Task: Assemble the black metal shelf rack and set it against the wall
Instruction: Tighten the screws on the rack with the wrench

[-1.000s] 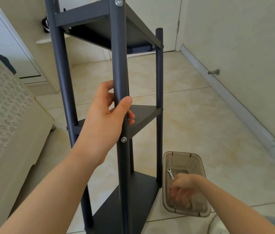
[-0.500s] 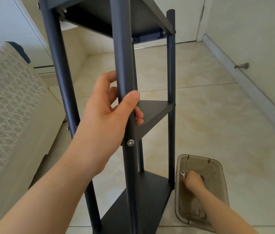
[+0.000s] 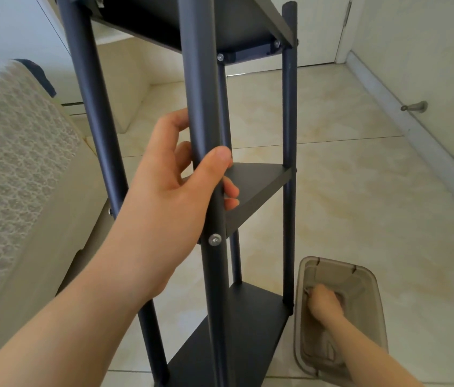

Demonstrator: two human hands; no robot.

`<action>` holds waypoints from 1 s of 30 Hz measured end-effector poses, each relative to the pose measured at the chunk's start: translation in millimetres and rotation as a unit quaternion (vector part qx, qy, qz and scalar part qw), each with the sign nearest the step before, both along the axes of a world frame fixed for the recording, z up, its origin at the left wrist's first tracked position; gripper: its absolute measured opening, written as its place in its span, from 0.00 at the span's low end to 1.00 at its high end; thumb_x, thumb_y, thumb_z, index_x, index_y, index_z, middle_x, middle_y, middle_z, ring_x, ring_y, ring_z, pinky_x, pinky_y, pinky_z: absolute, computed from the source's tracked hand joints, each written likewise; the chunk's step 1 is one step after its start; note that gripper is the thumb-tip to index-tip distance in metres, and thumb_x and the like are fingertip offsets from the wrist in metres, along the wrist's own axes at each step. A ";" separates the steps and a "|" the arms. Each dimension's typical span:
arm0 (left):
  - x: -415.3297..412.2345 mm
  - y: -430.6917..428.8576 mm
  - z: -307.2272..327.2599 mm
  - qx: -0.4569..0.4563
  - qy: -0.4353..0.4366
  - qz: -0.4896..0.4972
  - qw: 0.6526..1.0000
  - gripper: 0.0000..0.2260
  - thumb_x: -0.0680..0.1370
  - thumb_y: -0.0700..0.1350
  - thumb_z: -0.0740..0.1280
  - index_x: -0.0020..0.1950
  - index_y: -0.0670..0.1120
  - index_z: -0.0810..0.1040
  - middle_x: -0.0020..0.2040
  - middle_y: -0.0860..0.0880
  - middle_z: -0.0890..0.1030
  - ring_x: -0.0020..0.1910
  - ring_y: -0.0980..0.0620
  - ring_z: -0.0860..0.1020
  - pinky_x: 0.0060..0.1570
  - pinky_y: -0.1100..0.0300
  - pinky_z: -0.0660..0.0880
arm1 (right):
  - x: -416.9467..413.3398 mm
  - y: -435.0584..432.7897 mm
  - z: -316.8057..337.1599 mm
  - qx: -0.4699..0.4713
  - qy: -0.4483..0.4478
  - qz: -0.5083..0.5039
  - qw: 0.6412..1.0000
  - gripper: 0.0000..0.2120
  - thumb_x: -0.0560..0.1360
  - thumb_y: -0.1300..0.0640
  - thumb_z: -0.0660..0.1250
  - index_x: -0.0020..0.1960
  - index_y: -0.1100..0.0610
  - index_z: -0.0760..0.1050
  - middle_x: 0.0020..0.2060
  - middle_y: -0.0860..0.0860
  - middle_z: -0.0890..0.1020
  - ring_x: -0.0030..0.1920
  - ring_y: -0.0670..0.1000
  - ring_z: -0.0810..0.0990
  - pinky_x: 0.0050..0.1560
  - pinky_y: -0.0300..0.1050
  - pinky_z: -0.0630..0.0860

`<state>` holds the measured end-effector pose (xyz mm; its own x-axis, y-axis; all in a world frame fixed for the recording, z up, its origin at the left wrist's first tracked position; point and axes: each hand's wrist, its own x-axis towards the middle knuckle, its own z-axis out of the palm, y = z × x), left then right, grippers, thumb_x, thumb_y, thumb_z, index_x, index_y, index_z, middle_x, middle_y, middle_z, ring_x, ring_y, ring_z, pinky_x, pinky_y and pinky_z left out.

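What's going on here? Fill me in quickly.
A person is working on a black shelf rack standing upright on the tile floor. The left hand grips its front post just above the middle shelf. The right hand reaches down into a translucent bin on the floor beside the rack's base; whether it holds anything cannot be told. The rack is not yet against the wall.

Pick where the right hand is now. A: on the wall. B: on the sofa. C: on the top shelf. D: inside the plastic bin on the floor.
D: the right hand reaches down into the brown bin beside the rack, while the left hand grips the front post.
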<state>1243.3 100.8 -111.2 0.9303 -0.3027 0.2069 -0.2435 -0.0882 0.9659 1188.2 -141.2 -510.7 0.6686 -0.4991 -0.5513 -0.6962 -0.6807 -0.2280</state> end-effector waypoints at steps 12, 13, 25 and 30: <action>0.2 1.2 -2.8 0.013 0.038 -0.006 0.999 0.14 0.82 0.47 0.64 0.64 0.63 0.68 0.43 0.51 0.81 0.38 0.53 0.83 0.40 0.61 0.81 | 33.1 -24.9 97.9 -0.022 0.142 0.188 0.972 0.19 0.83 0.56 0.58 0.72 0.59 0.68 0.69 0.55 0.73 0.66 0.55 0.74 0.64 0.47 0.72; 0.8 1.1 -1.7 0.009 0.041 -0.008 0.999 0.14 0.83 0.47 0.64 0.63 0.64 0.68 0.42 0.51 0.81 0.38 0.53 0.83 0.42 0.60 0.82 | 36.1 -24.4 119.4 -0.019 0.165 0.206 0.964 0.20 0.83 0.57 0.58 0.73 0.60 0.66 0.69 0.57 0.73 0.62 0.56 0.77 0.61 0.48 0.73; -17.2 10.1 9.4 0.017 0.054 0.021 0.998 0.08 0.83 0.49 0.64 0.57 0.62 0.68 0.45 0.47 0.81 0.34 0.55 0.82 0.34 0.68 0.77 | 29.0 5.8 352.9 0.015 -0.112 0.248 0.962 0.10 0.80 0.66 0.56 0.56 0.54 0.71 0.46 0.52 0.81 0.42 0.50 0.81 0.35 0.37 0.75; -12.7 12.9 16.7 0.019 0.032 0.067 0.997 0.10 0.81 0.56 0.64 0.54 0.50 0.74 0.39 0.53 0.83 0.38 0.52 0.84 0.44 0.58 0.80 | 16.7 43.3 413.3 0.229 -0.416 0.114 0.873 0.10 0.79 0.67 0.63 0.56 0.58 0.79 0.38 0.51 0.86 0.37 0.46 0.85 0.41 0.34 0.80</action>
<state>1230.5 113.7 -94.5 0.9739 -0.1818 0.1359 -0.1644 -0.1519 0.9746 1204.9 -97.9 -97.5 0.9857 -0.1554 0.0657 -0.0182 -0.4850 -0.8743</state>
